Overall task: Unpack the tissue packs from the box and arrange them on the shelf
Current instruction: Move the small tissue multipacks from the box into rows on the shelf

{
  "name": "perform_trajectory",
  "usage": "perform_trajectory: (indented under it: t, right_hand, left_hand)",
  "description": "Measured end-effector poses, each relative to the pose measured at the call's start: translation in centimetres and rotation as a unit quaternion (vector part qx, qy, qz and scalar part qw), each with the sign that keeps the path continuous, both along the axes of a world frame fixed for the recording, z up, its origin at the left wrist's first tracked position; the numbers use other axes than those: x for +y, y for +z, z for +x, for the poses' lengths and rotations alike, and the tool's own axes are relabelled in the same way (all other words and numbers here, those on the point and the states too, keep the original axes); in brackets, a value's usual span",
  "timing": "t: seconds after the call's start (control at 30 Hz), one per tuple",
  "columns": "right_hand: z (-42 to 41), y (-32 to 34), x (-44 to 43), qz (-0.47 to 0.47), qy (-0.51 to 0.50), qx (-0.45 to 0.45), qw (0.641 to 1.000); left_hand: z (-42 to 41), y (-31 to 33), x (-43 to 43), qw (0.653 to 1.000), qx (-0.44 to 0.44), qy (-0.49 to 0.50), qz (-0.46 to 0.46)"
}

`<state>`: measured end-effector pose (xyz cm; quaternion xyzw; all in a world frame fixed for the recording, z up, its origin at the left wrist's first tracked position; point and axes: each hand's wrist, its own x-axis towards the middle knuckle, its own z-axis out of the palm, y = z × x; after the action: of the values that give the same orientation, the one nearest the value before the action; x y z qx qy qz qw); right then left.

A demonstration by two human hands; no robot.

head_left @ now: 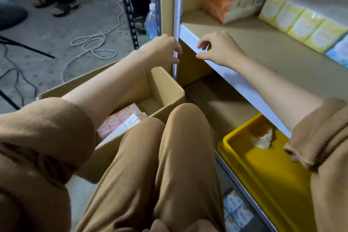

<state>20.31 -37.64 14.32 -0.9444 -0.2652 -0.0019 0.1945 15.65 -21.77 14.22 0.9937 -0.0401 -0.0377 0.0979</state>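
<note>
Midway: packs on the shelf, more waiting in the box

Meanwhile, a crouching person reaches both bare hands toward the front corner of the shelf (244, 43). The left hand (162, 49) hovers at the white upright post, fingers loosely curled and holding nothing; the right hand (218, 49) hangs over the shelf's front edge, thumb and forefinger pinched narrow, also empty. Yellow tissue packs (301, 24) already stand in a row at the back, with orange packs (231, 5) stacked beside them. Pink tissue packs (122, 118) remain in the open cardboard box (167, 88) on the floor by the knee, so unpacking looks unfinished. A yellow tray (254, 165) fills the lower tier, and a water bottle (151, 22) and loose cable (90, 43) lie near the box
</note>
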Motion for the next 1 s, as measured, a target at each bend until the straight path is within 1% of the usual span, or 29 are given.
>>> perform_trajectory:
  t: [0.17,0.27,0.5,0.7,1.0]
  right_hand:
    - [-1.9,-1.9,7.6,-0.007,0.091,0.028,0.995]
    - [-2.9,-3.4,11.4,-0.039,0.138,0.043,0.989]
    - [-3.5,-8.9,17.6,-0.115,0.195,0.073,0.971]
    - [-2.6,-13.6,20.7,-0.171,0.228,0.122,0.951]
    - [-0.4,-20.3,23.8,-0.233,0.252,0.183,0.921]
  left_hand:
    - [-5.1,-1.6,6.9,0.995,0.022,0.093,0.014]
    - [-7.7,-3.2,10.4,0.989,0.05,0.136,0.019]
    - [-11.3,-9.1,16.3,0.967,0.122,0.224,-0.007]
    - [-11.3,-14.5,19.2,0.955,0.179,0.237,-0.023]
    - [-8.8,-22.1,22.8,0.939,0.238,0.24,-0.064]
